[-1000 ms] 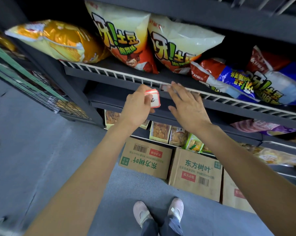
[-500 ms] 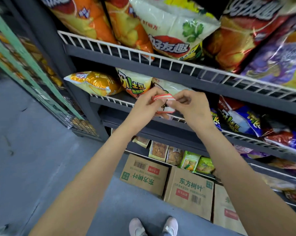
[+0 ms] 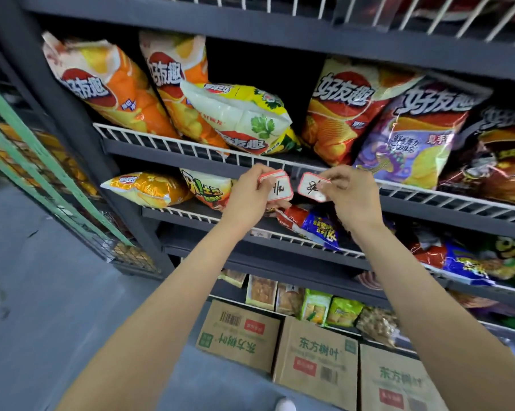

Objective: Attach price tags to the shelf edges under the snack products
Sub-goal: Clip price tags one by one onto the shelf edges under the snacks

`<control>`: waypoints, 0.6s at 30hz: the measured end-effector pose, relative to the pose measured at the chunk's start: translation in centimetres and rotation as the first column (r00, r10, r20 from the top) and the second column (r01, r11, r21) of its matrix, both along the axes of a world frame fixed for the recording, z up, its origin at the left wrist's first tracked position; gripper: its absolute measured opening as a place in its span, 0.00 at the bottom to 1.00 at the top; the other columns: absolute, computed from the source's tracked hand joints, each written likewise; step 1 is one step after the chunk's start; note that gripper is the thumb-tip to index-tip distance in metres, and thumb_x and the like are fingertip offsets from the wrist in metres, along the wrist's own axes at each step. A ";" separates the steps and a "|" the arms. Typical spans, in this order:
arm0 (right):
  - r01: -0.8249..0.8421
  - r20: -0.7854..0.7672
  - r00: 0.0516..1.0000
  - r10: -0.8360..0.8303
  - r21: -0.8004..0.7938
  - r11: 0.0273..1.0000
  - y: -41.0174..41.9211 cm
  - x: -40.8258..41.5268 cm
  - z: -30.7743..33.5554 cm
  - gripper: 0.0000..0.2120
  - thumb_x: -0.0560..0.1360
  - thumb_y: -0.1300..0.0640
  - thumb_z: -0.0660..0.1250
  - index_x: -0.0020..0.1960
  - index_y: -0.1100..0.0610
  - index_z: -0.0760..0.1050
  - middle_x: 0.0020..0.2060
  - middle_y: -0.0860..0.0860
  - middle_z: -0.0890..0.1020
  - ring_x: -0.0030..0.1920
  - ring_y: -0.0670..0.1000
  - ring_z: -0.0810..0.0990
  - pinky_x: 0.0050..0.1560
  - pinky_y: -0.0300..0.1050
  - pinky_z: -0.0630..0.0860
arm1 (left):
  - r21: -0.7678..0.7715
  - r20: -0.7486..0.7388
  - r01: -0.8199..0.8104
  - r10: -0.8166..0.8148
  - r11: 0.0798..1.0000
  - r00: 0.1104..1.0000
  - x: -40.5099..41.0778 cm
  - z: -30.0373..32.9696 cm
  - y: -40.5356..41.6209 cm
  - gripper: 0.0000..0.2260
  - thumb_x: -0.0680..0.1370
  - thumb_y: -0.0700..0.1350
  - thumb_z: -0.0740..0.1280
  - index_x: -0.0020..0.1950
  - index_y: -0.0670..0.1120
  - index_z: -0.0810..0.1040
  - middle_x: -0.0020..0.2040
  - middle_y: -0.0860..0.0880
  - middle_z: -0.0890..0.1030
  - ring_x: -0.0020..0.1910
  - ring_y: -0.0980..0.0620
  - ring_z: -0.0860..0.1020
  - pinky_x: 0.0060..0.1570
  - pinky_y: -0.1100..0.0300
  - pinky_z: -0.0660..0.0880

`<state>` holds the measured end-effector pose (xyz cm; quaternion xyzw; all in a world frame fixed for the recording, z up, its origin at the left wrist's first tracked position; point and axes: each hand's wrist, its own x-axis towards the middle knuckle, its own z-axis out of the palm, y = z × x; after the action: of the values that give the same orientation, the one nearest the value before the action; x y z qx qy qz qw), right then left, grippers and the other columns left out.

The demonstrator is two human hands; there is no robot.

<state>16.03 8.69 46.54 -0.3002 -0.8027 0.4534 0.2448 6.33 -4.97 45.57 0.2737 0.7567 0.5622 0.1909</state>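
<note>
Price tags, held before the wire shelf edge (image 3: 191, 148).
Left hand (image 3: 247, 194) grips a stack of tags (image 3: 277, 186); right hand (image 3: 351, 194) pinches a single tag (image 3: 312, 186) by its right corner.

scrawl on both price tags (image 3: 312, 187) unreadable (blurred); white shoe (image 3: 285, 405) cut off below.

Dark grey shelf unit (image 3: 280, 170) with white wire front rails (image 3: 167, 140). Upper shelf: orange chip bags (image 3: 114, 93), a yellow-and-white bag (image 3: 238, 117) lying tilted, a red-orange bag (image 3: 345, 111), a purple bag (image 3: 413, 129). Next shelf down: a yellow bag (image 3: 146, 188) lying flat. Grey floor (image 3: 43, 292): cardboard boxes (image 3: 315, 354) side by side.
</note>
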 end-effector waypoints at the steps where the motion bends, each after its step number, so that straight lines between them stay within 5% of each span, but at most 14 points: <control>1: -0.001 0.016 1.000 0.001 0.003 1.000 0.7 0.2 0.0 0.06 0.73 0.65 0.68 0.43 0.54 0.76 0.37 0.53 0.81 0.36 0.49 0.79 0.39 0.44 0.74 | -0.013 0.017 -0.024 0.024 1.000 1.000 0.1 -0.2 0.6 0.06 0.82 0.39 0.56 0.55 0.43 0.71 0.50 0.44 0.77 0.32 0.56 0.81 0.35 0.65 0.80; 5: -0.029 0.029 0.999 0.030 -0.023 0.999 2.9 0.6 0.0 0.06 0.75 0.66 0.64 0.47 0.56 0.75 0.41 0.56 0.81 0.30 0.48 0.77 0.25 0.35 0.74 | -0.078 0.074 -0.045 0.051 0.996 0.996 0.6 -0.7 2.8 0.10 0.82 0.37 0.55 0.60 0.41 0.71 0.53 0.40 0.79 0.41 0.45 0.83 0.46 0.51 0.81; 10: -0.058 0.036 0.998 0.056 0.039 0.998 4.2 0.5 -0.2 0.08 0.77 0.66 0.61 0.46 0.55 0.74 0.42 0.58 0.82 0.34 0.48 0.81 0.31 0.30 0.74 | -0.091 0.159 -0.026 0.040 0.996 0.986 1.2 -0.2 4.9 0.18 0.82 0.38 0.55 0.72 0.39 0.62 0.58 0.35 0.78 0.44 0.40 0.83 0.52 0.49 0.79; 14: -0.075 0.009 0.997 0.075 0.019 0.997 4.6 0.1 -0.1 0.09 0.76 0.67 0.60 0.45 0.54 0.74 0.43 0.59 0.82 0.40 0.52 0.83 0.45 0.52 0.81 | -0.101 0.195 -0.042 0.061 0.994 0.979 1.0 -0.6 5.5 0.19 0.81 0.38 0.55 0.73 0.40 0.62 0.59 0.35 0.77 0.46 0.40 0.83 0.52 0.51 0.79; 18: -0.040 -0.020 0.999 0.042 0.088 0.995 4.4 -0.1 0.1 0.08 0.76 0.67 0.62 0.44 0.54 0.74 0.39 0.53 0.79 0.42 0.54 0.82 0.45 0.52 0.81 | -0.105 0.198 -0.025 0.045 0.994 0.979 0.8 -0.6 5.3 0.19 0.81 0.37 0.56 0.73 0.39 0.61 0.54 0.34 0.79 0.44 0.40 0.83 0.50 0.54 0.79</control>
<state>15.95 13.14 46.61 -0.2678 -0.8251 0.4257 0.2574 7.11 0.29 44.99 0.1922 0.7661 0.5507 0.2699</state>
